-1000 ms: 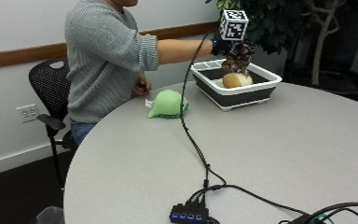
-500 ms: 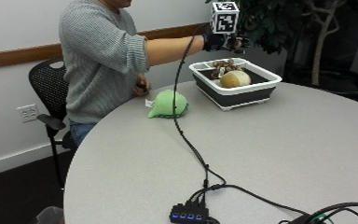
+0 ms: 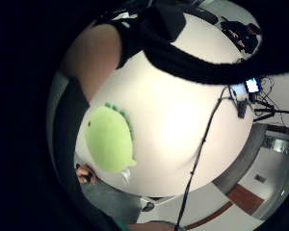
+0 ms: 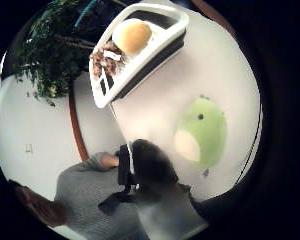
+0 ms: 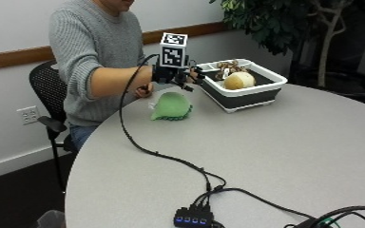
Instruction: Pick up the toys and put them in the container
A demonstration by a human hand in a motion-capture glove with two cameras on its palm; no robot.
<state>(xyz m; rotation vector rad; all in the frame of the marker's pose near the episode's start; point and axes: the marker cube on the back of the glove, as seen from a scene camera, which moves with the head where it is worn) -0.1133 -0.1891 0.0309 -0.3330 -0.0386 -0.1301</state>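
Now right hand (image 5: 181,76) above green plush (image 5: 172,105), empty.

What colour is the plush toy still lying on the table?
Light green plush toy with a paler belly patch, seen best in the thumb side palm view.

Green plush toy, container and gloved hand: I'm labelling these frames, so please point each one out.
green plush toy (image 5: 170,106): outside view, middle of its body.
container (image 5: 245,97): outside view, its dark front wall.
gloved right hand (image 5: 175,75): outside view, middle of the glove, above the toy.
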